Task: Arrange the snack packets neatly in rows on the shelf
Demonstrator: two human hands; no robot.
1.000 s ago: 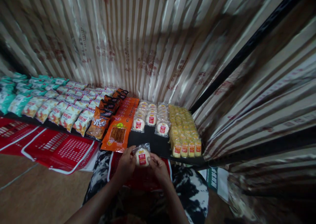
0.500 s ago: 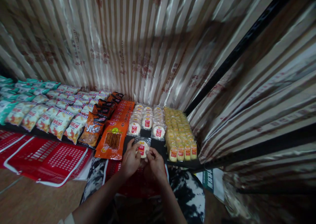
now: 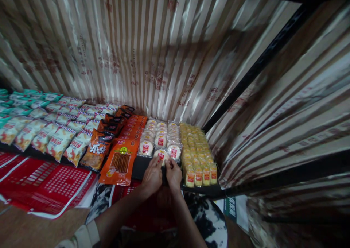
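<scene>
left hand [image 3: 153, 175] and right hand [image 3: 174, 173] moved forward; fingers of both pinch round cake packet [image 3: 161, 155], now down on shelf [image 3: 139, 169], middle row front

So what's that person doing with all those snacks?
A person's left hand and right hand both hold one wrapped round cake by its near edge, down on the dark shelf at the front of the rows of matching cakes. Orange packets lie just to its left and small yellow cakes to its right. Red baskets sit lower down on the left.
</scene>
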